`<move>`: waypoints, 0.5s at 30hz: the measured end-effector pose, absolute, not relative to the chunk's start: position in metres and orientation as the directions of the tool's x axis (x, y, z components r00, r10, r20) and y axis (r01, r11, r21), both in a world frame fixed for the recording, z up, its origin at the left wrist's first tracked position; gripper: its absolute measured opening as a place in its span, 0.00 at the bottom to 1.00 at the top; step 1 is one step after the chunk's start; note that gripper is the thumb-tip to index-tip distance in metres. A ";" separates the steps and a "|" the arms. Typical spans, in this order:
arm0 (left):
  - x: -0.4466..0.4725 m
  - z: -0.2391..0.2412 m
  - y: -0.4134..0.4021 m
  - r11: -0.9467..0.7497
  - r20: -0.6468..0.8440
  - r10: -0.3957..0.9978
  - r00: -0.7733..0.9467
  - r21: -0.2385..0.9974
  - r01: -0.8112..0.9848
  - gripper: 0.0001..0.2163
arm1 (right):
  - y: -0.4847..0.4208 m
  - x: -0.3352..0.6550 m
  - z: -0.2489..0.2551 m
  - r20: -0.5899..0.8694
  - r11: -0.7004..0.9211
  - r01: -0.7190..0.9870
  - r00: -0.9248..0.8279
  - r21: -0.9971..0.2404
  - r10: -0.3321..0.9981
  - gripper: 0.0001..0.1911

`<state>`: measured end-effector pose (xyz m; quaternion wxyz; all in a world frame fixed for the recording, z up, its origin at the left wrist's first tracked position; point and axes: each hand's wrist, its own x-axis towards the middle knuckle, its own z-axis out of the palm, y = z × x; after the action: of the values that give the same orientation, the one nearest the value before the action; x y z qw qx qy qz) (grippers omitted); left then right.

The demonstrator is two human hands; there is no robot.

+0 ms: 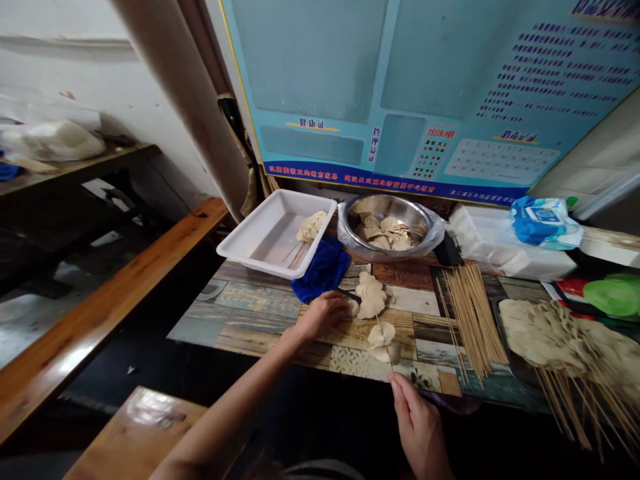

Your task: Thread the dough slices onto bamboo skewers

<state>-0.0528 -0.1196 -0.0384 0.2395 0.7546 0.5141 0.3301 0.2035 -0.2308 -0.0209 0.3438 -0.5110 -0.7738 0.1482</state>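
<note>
My right hand (420, 421), near the table's front edge, pinches the lower end of a thin wooden skewer (377, 320). Pale thin round slices (383, 337) are threaded along that skewer. My left hand (326, 315) rests low over the table, fingers closed on a small pale slice (353, 308); its fingertips are partly hidden. Just beyond lies a small pile of similar slices (371, 295). A steel bowl (423, 215) wrapped in clear plastic holds many more. Bare skewers (473, 320) lie in a bundle right of my hands.
A white tray (250, 248) with a loaded skewer stands back left, beside a blue cloth (325, 267). Filled skewers (560, 347) are heaped at the right. Behind are white packages (500, 240), a blue wipes pack (545, 223) and a board (320, 67). Wooden benches (150, 267) stand left.
</note>
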 end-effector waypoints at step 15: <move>-0.045 -0.026 -0.118 -0.103 0.133 0.990 -0.052 0.919 0.380 0.12 | -0.233 0.196 -0.018 0.339 0.446 0.650 -0.294 -0.615 0.894 0.23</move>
<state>-0.0449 -0.1175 -0.0264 0.3444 0.5963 0.5742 0.4429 0.1961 -0.2332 -0.0176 0.3319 -0.4930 -0.7829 0.1838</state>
